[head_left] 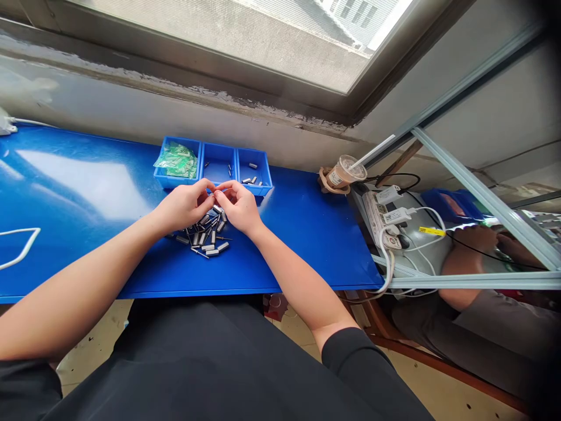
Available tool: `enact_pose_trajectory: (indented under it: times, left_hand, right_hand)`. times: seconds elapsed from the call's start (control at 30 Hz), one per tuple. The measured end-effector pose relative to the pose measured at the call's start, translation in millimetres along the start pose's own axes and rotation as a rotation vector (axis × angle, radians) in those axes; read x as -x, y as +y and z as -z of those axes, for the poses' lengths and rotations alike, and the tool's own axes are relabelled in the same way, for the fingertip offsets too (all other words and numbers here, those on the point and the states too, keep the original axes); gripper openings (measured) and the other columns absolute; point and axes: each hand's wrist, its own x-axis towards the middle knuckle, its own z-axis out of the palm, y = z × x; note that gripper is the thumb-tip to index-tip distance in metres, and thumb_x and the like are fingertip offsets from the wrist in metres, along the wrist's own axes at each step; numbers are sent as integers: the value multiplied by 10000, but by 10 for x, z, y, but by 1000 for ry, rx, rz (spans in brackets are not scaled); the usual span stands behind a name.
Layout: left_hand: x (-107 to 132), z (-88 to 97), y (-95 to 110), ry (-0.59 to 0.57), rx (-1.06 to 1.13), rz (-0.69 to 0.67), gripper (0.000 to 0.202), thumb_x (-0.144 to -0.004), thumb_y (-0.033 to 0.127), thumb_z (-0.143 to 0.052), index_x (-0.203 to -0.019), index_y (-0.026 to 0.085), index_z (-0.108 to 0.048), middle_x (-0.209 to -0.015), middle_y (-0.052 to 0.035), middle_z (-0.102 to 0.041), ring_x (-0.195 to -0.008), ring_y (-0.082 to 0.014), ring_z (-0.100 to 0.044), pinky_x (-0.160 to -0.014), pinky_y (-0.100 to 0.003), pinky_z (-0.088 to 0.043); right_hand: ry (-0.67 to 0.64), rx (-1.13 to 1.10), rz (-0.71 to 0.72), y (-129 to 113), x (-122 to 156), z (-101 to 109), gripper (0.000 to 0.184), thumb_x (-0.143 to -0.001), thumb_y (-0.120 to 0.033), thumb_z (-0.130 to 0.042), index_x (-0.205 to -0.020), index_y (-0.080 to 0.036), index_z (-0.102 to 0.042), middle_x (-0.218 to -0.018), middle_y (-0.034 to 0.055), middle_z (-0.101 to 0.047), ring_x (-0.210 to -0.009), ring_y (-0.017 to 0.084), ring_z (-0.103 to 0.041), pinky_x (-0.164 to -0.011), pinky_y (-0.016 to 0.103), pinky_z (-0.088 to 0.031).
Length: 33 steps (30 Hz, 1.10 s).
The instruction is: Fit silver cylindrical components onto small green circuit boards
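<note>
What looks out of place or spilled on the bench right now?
Nothing looks damaged. The small metal parts lie in a loose heap on the blue table under both hands, left hand, right hand, outside the bins. A lidded cup sits by the power strip.

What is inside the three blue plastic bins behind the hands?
Left blue bin: green bags. Middle and right bins: few small metal parts. Bin floors nearest the hands are hidden.
</note>
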Motion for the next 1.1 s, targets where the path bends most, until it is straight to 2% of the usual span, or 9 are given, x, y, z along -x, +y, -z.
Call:
enact_pose_trajectory:
  times: [0.43,1.1]
  left_hand:
    - [11,8,9,-22,-11,15,341,-969,500,-494,-1109,219,-627,-699,-1,-688,-593,-189,-632,-614,-294,-437]
    - [2,9,19,-25,-9,21,363,-976,509,-489,-1122,210,-636,-710,-10,-694,-607,-193,-640,-627,-299,-449]
  right_hand:
    - [8,-31,-14,-52,10,-10,234,-924,-441,-688,-998,-220,-668,-753,-43,-682,-687,123,-609,-729,298,-494]
    - [12,-43,-7,-60,13,-10,247,-904,-451,-692,-988,-219,-670,-741,-44,-680,-672,127,-604,-704,305,-475]
